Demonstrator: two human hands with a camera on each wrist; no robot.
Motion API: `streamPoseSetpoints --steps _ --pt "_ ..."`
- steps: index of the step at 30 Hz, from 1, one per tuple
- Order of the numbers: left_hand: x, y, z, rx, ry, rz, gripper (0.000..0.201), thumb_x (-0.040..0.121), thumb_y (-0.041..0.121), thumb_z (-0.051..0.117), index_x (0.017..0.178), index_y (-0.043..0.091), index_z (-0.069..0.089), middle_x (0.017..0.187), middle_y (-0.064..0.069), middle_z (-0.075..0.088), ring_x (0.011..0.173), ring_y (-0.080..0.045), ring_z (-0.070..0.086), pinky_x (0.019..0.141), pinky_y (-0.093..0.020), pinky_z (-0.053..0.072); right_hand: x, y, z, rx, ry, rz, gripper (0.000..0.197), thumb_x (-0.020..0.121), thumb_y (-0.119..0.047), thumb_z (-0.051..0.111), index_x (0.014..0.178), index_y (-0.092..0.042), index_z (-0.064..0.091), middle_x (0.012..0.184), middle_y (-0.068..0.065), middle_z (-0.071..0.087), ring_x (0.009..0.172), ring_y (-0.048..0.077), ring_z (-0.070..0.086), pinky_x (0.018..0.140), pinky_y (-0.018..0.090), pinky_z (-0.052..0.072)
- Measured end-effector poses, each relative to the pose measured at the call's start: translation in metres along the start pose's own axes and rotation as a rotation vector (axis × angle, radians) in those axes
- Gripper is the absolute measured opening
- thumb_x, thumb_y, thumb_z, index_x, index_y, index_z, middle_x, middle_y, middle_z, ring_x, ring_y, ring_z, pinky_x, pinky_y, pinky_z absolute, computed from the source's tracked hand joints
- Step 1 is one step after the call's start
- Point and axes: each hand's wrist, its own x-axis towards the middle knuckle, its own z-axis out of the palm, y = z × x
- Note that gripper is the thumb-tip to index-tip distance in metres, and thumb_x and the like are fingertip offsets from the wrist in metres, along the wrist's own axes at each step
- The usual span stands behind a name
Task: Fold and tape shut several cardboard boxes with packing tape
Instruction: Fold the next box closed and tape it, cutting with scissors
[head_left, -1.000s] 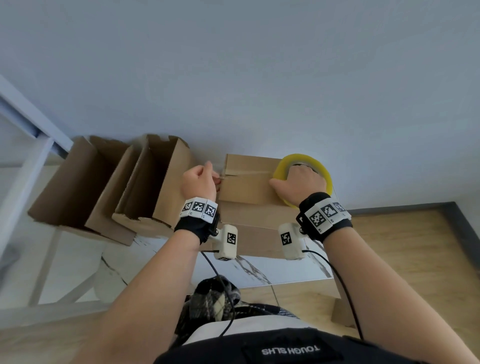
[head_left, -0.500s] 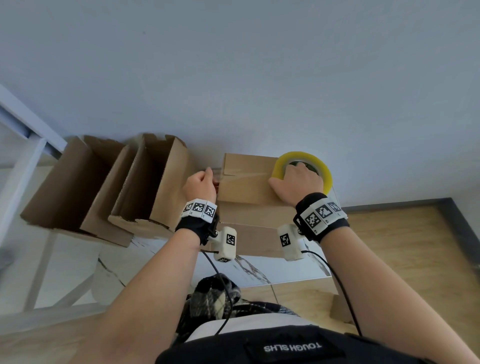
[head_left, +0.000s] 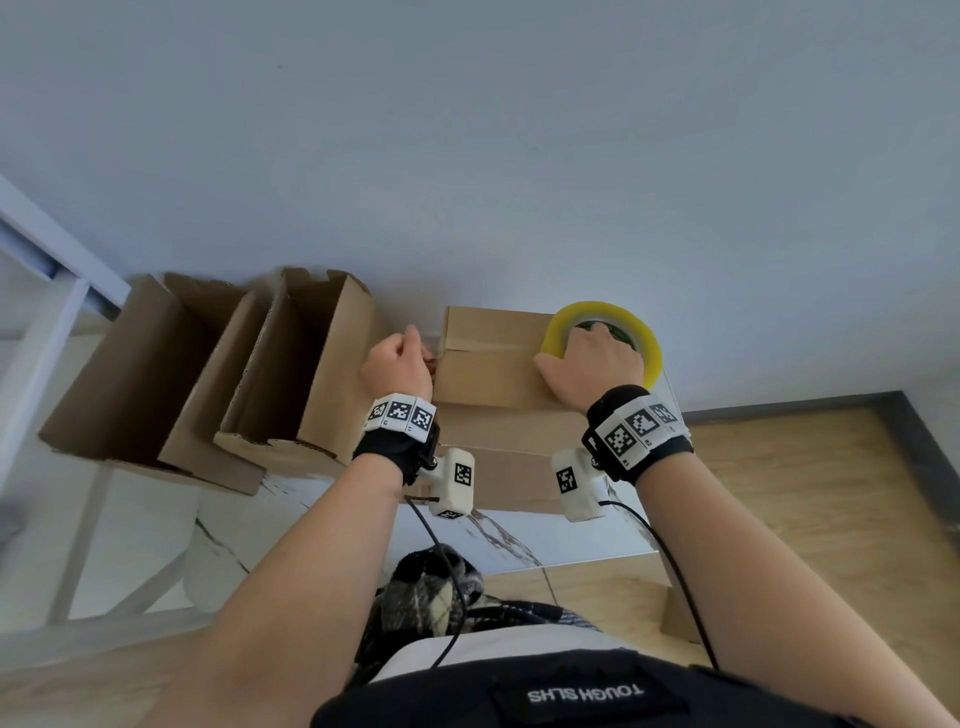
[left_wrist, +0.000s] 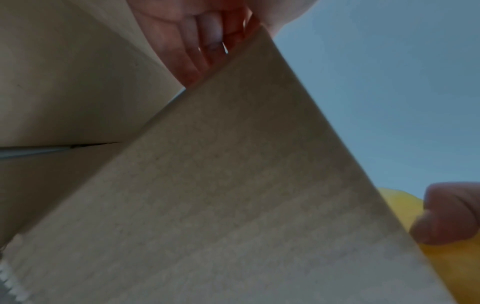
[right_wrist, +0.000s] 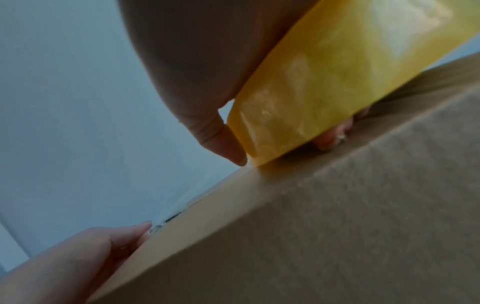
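Note:
A closed cardboard box (head_left: 493, 374) lies on the white marbled table (head_left: 322, 525) against the wall. My right hand (head_left: 592, 358) grips a yellow packing tape roll (head_left: 649, 348) standing on the box's right end, fingers in its core. In the right wrist view the tape roll (right_wrist: 337, 78) touches the box (right_wrist: 337, 226) top beside my thumb. My left hand (head_left: 397, 364) is curled at the box's left end, fingers (left_wrist: 207, 41) holding the tape end against the edge. A strip of tape seems to run along the top seam between both hands.
Two open cardboard boxes (head_left: 156, 374) (head_left: 301, 374) stand to the left, the nearer one close to my left hand. A white frame (head_left: 31, 338) is at far left. Wooden floor (head_left: 805, 493) lies to the right of the table.
Almost nothing: both hands keep their places on the box, and the roll has tipped slightly more upright under my right hand.

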Motion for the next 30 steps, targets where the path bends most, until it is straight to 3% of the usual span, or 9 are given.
streamPoseSetpoints --steps 4,8,12,18,20,22,25,28,30 --pt "0.002 -0.002 0.003 0.018 -0.019 -0.04 0.047 0.102 0.032 0.046 0.067 0.006 0.065 0.068 -0.007 0.066 0.063 -0.021 0.058 0.062 -0.029 0.044 0.0 0.0 0.0 0.004 0.007 0.013 0.037 0.09 -0.046 0.048 0.086 -0.009 0.056 0.109 0.012 0.057 0.082 0.031 0.056 0.069 0.034 0.039" --pt "0.0 -0.003 0.006 0.029 -0.039 -0.063 0.049 0.101 0.027 0.049 0.054 0.014 0.053 0.054 0.001 0.051 0.053 -0.015 0.045 0.053 -0.026 0.032 0.0 0.0 0.001 0.01 0.012 0.016 0.037 0.089 -0.046 0.048 0.086 -0.009 0.055 0.108 0.012 0.058 0.084 0.032 0.058 0.069 0.034 0.041" --pt "0.002 -0.005 0.006 0.089 -0.092 -0.094 0.051 0.101 0.029 0.051 0.053 0.015 0.045 0.052 0.001 0.043 0.051 -0.015 0.038 0.05 -0.026 0.028 -0.001 0.0 0.001 0.004 0.014 0.019 0.037 0.089 -0.046 0.047 0.086 -0.009 0.055 0.109 0.012 0.057 0.081 0.031 0.054 0.07 0.034 0.041" --pt "0.008 -0.009 0.004 0.213 -0.176 -0.103 0.05 0.101 0.038 0.048 0.056 0.017 0.043 0.056 -0.001 0.042 0.059 -0.021 0.041 0.054 -0.027 0.03 -0.001 -0.001 0.002 0.009 0.016 0.019 0.038 0.089 -0.047 0.047 0.086 -0.01 0.054 0.11 0.013 0.057 0.081 0.031 0.055 0.07 0.034 0.041" --pt "0.007 -0.005 0.002 0.303 -0.238 -0.114 0.048 0.102 0.042 0.042 0.066 0.014 0.057 0.065 -0.003 0.053 0.068 -0.024 0.05 0.06 -0.029 0.036 -0.001 -0.001 0.002 0.012 0.016 0.02 0.037 0.089 -0.047 0.047 0.086 -0.01 0.054 0.111 0.013 0.057 0.081 0.031 0.054 0.07 0.034 0.041" --pt "0.009 0.0 0.001 0.402 -0.303 -0.151 0.05 0.103 0.047 0.037 0.092 0.01 0.069 0.088 -0.008 0.064 0.086 -0.03 0.058 0.076 -0.033 0.044 -0.001 -0.001 0.002 0.011 0.016 0.021 0.038 0.09 -0.047 0.047 0.087 -0.01 0.054 0.112 0.013 0.056 0.081 0.031 0.053 0.07 0.034 0.04" --pt "0.016 0.002 0.001 0.424 -0.37 -0.283 0.053 0.102 0.048 0.041 0.132 0.007 0.053 0.129 -0.016 0.058 0.119 -0.036 0.055 0.097 -0.038 0.04 -0.001 -0.001 0.002 0.005 0.016 0.018 0.037 0.09 -0.047 0.048 0.087 -0.01 0.054 0.113 0.013 0.056 0.083 0.032 0.056 0.07 0.034 0.04" --pt "0.017 0.003 -0.001 0.345 -0.372 -0.281 0.041 0.101 0.031 0.051 0.137 0.011 0.049 0.139 -0.014 0.054 0.125 -0.033 0.052 0.099 -0.036 0.039 -0.001 -0.001 0.002 -0.004 0.013 0.015 0.038 0.09 -0.047 0.048 0.088 -0.01 0.054 0.115 0.013 0.056 0.088 0.034 0.058 0.071 0.035 0.04" --pt "0.014 0.006 -0.002 0.335 -0.254 -0.106 0.041 0.097 0.014 0.054 0.138 0.017 0.05 0.137 -0.006 0.058 0.124 -0.029 0.055 0.099 -0.036 0.043 -0.002 -0.001 0.002 -0.008 0.011 0.012 0.038 0.09 -0.047 0.048 0.088 -0.01 0.053 0.115 0.013 0.055 0.085 0.033 0.056 0.07 0.035 0.04"
